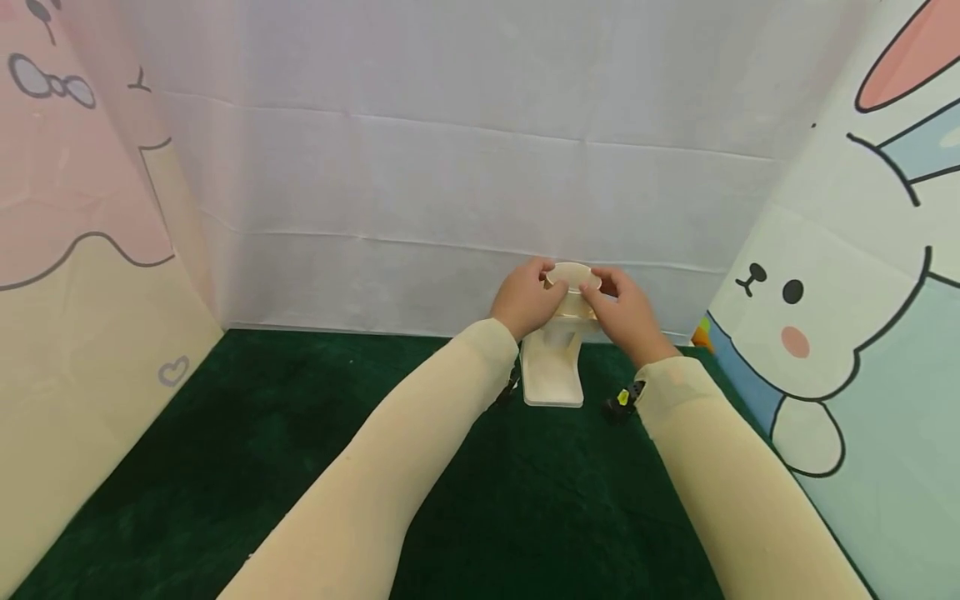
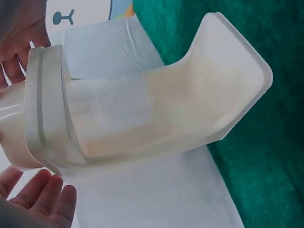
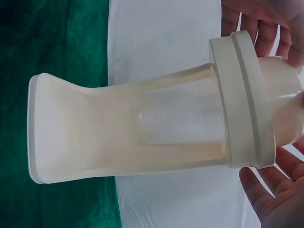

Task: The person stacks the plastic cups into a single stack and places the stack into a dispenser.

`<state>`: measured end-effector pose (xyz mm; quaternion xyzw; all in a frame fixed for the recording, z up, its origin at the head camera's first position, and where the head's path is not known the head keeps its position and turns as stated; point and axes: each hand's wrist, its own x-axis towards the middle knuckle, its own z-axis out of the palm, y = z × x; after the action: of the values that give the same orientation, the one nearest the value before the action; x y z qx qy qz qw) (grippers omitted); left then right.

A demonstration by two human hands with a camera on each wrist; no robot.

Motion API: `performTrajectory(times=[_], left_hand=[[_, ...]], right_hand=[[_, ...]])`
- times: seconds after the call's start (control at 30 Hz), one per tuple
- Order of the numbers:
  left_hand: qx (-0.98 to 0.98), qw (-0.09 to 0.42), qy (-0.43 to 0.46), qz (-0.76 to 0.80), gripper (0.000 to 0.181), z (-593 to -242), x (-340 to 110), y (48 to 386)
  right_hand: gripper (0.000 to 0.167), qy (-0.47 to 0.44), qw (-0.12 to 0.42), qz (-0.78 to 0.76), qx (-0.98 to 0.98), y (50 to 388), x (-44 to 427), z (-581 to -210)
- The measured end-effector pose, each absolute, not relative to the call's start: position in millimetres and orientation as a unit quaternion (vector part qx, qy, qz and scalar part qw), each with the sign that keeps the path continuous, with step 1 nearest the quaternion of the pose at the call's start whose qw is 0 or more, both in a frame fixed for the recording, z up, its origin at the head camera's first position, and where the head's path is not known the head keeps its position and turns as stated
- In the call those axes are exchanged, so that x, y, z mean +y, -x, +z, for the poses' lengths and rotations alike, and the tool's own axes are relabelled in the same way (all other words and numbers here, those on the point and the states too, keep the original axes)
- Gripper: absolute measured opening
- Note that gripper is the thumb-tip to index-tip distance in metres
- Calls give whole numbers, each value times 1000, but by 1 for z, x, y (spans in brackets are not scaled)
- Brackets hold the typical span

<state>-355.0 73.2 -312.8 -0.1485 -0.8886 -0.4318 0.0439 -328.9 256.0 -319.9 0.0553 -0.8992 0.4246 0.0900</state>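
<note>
A cream-coloured stand (image 1: 552, 375) with a flat foot rises upright at the far edge of the green cloth. Its upper part is a thick collar (image 3: 249, 99), with a short translucent cylinder (image 2: 111, 102) beneath it. Above the collar sits a round, glossy cream cup (image 3: 279, 97) with its mouth facing up. My left hand (image 1: 527, 298) grips the cup's left side, thumb at the near rim. On the right side my right hand (image 1: 628, 312) holds it the same way. Both wrist views show the fingers spread around cup and collar, with some fingertips hidden.
Green plush cloth (image 1: 315, 433) covers the surface. A white curtain (image 1: 420, 183) hangs close behind the stand. Cartoon-printed sheets flank both sides, including a rabbit print (image 1: 817, 292) on the right. A dark wrist device (image 1: 621, 403) hangs under the right sleeve.
</note>
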Motion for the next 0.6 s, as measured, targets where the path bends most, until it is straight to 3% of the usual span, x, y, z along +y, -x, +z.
performTrajectory(times=[0.37,0.6], left_hand=[[-916,69,156,-364,50,-311,71,352],[-907,53,134,-395,57,-321,52,341]], right_hand=[[66,-60,82,423,-900,331,255,-317],[67,-46,73,428,-900,325,262,-318]])
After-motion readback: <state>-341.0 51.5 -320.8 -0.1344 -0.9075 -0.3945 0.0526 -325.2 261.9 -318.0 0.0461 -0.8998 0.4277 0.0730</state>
